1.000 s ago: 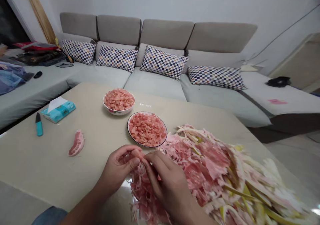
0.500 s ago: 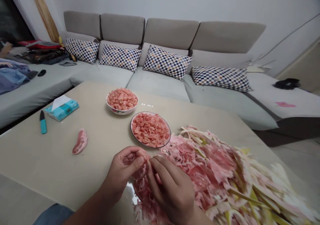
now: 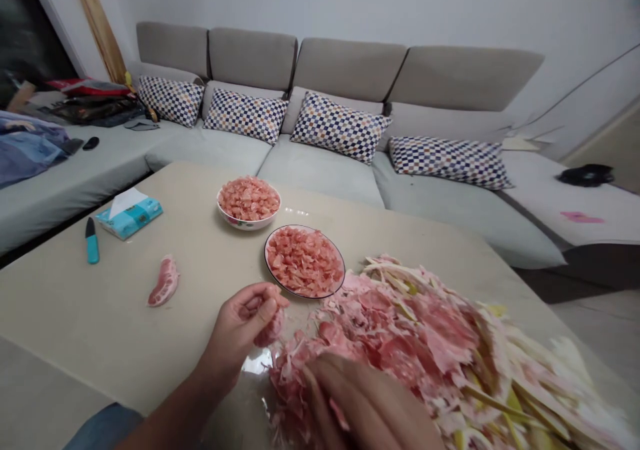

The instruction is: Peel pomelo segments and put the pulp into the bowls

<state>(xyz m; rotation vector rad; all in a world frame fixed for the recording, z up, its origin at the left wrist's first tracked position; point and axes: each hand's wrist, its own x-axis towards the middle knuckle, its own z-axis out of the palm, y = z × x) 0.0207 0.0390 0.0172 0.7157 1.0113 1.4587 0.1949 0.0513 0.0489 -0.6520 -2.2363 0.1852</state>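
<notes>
My left hand [image 3: 241,330] pinches a pink lump of pomelo flesh [image 3: 271,329] in its fingers, just left of the heap. That heap [image 3: 415,350] holds torn pink membrane and yellow-white peel, and it covers the front right of the beige table [image 3: 100,303]. My right hand [image 3: 365,403], blurred, lies low on the heap with its fingers among the membranes. A white bowl [image 3: 247,224] is piled with pink pulp, and a dark-rimmed plate [image 3: 265,257] beside it holds more, right behind the heap. A peeled pomelo segment [image 3: 164,281] lies alone on the table.
A tissue pack [image 3: 129,213] and a teal marker [image 3: 92,240] lie at the table's left. Behind the table's far edge stands a grey sofa [image 3: 320,177] with checked cushions [image 3: 339,128]. Clothes [image 3: 30,145] lie at the sofa's left end.
My right hand has moved apart from my left, down into the heap. My left hand still holds the pink lump. The whole scene has shifted slightly right in view.
</notes>
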